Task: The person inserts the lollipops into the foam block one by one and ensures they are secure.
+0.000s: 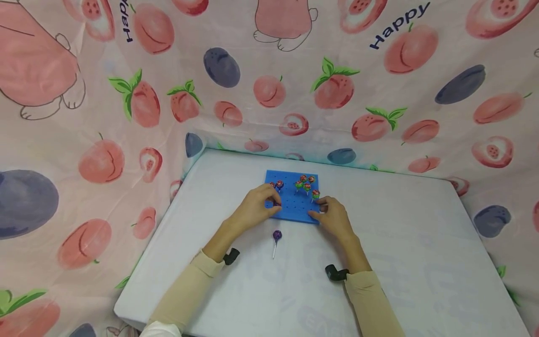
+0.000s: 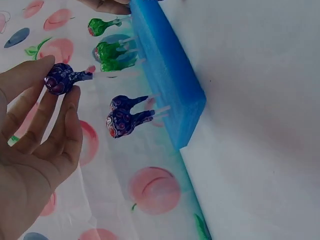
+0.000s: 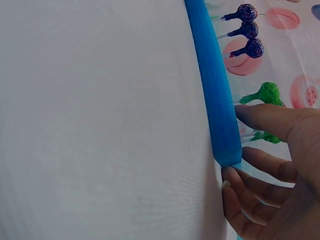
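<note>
A blue pegboard block (image 1: 294, 213) with rows of small holes lies on the table. My left hand (image 1: 258, 203) pinches a purple-wrapped lollipop (image 2: 59, 80) by its head over the board's left side, its white stick pointing toward the board. Nearby, purple lollipops (image 2: 120, 122) stand in the board at its back left. Green-wrapped lollipops (image 1: 299, 186) and others with orange-red tops (image 1: 311, 179) stand toward the back right. At the board's front right corner, my right hand (image 1: 335, 219) holds the edge, thumb on the top face and fingers against the side.
A single purple lollipop (image 1: 276, 235) lies on the white tabletop (image 1: 421, 262) in front of the board, its stick pointing toward me. Fruit-printed cloth (image 1: 269, 117) hangs behind the table and along its left side. Black wrist cameras (image 1: 336, 273) sit at both cuffs.
</note>
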`<state>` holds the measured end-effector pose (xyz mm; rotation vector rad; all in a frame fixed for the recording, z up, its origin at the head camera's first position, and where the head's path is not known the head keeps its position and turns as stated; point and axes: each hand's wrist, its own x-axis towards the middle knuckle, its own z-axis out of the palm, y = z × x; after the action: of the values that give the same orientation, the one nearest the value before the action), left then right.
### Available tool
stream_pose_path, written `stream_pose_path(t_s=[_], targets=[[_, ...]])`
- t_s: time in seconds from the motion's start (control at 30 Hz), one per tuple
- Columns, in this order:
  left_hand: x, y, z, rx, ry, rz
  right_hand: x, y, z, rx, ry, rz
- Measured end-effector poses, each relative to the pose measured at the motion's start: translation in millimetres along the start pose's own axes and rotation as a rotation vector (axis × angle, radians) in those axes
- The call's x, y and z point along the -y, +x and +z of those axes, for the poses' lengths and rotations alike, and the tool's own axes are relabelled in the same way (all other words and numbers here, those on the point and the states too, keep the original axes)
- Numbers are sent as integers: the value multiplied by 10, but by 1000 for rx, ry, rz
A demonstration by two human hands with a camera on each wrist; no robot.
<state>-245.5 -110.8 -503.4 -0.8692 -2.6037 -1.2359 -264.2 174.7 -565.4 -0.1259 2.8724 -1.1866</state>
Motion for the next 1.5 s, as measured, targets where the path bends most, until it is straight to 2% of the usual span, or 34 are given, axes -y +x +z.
stream_pose_path(t_s=[0.2,0.5,0.8,0.97,1.5], targets=[[13,25,-38,-55,-44,62,-6,3,4,-2,-6,-4],[5,41,-83,-94,19,37,20,-14,0,-1,-2,8],[53,99,-71,-140,13,100,-5,-4,12,-13,0,11],[104,126,-39,-151,7,125,-6,-12,18,-14,3,1],[189,212,37,-150,106,111,-7,-25,15,-13,11,-5]])
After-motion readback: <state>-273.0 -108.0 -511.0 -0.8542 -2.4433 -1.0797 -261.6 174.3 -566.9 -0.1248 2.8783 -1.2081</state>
